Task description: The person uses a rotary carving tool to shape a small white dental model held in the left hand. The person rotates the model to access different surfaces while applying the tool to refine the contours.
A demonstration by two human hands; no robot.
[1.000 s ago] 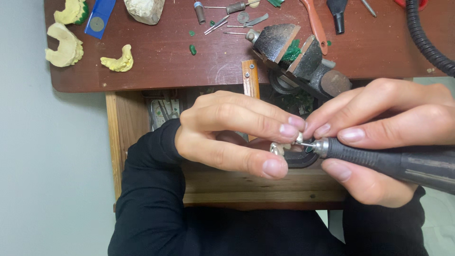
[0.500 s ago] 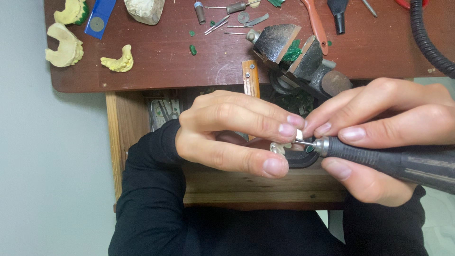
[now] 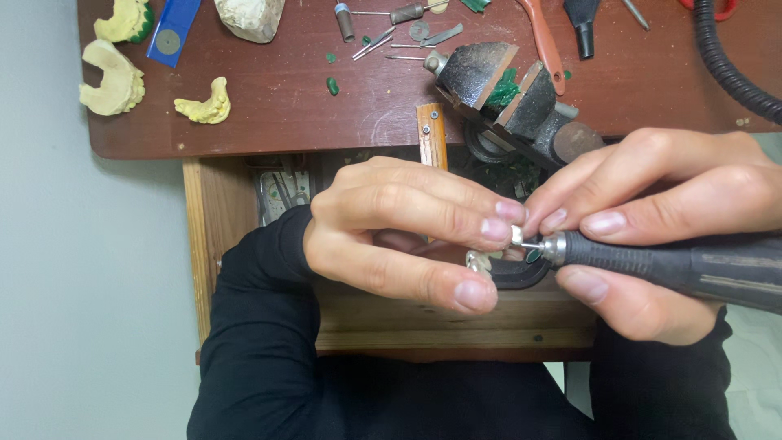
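Almost nothing has shifted since the earlier frames: both hands sit where they were, only the bur tip nudged slightly. The left hand [image 3: 407,236] pinches a small metal dental piece [image 3: 479,261] between thumb and fingertips, held over the open drawer [image 3: 366,314]. The right hand [image 3: 652,220] grips the dark rotary handpiece [image 3: 676,265], its small cylindrical bur [image 3: 516,236] touching the piece. This looks like grinding in progress; continuing calls for light, steady pressure while turning the piece, below the bench vise [image 3: 509,94]

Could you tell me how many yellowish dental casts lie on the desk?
3, all top left: one at the edge, one below it, a smaller one to the right. Others may be out of frame.
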